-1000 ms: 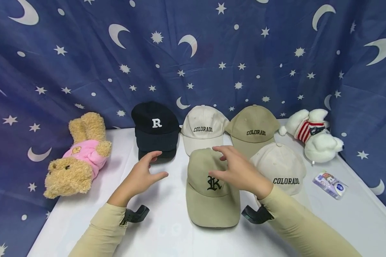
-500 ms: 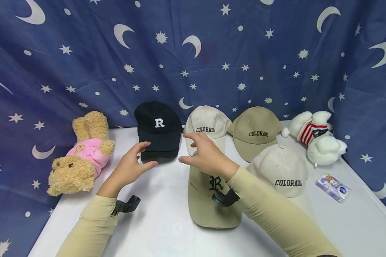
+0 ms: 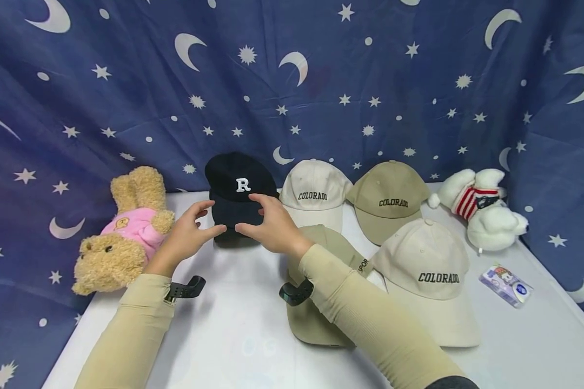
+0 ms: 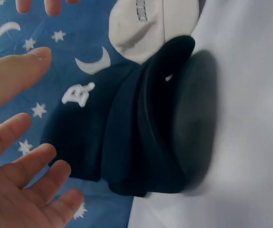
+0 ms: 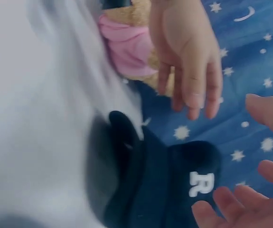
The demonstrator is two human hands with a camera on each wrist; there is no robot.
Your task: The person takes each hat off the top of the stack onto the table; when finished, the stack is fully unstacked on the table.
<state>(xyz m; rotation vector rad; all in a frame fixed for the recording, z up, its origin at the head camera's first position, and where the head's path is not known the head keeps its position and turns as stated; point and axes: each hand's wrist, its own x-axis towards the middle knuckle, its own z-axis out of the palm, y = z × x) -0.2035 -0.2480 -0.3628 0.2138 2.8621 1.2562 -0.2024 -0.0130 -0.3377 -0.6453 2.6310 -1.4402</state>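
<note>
A dark navy cap (image 3: 243,186) with a white R sits at the back of the white table. In the left wrist view more than one brim shows beneath its crown, like stacked caps. My left hand (image 3: 187,232) hovers at the cap's left side, fingers spread and thumb toward it; the left wrist view shows a gap between them. On the other side my right hand (image 3: 274,229) faces it with loosely bent fingers, overlapping its brim in the head view. Whether the right fingertips touch it, I cannot tell. Both hands hold nothing.
Right of the navy cap stand a white COLORADO cap (image 3: 313,186) and a khaki one (image 3: 391,189). Nearer lie a cream COLORADO cap (image 3: 425,265) and an olive cap (image 3: 316,324) under my right arm. A teddy bear (image 3: 109,265), white plush (image 3: 491,224) and small packet (image 3: 506,284) flank them.
My right hand has moved left from over the olive cap to the navy cap. My left hand has shifted left and slightly up, toward the navy cap's side. The caps have stayed put.
</note>
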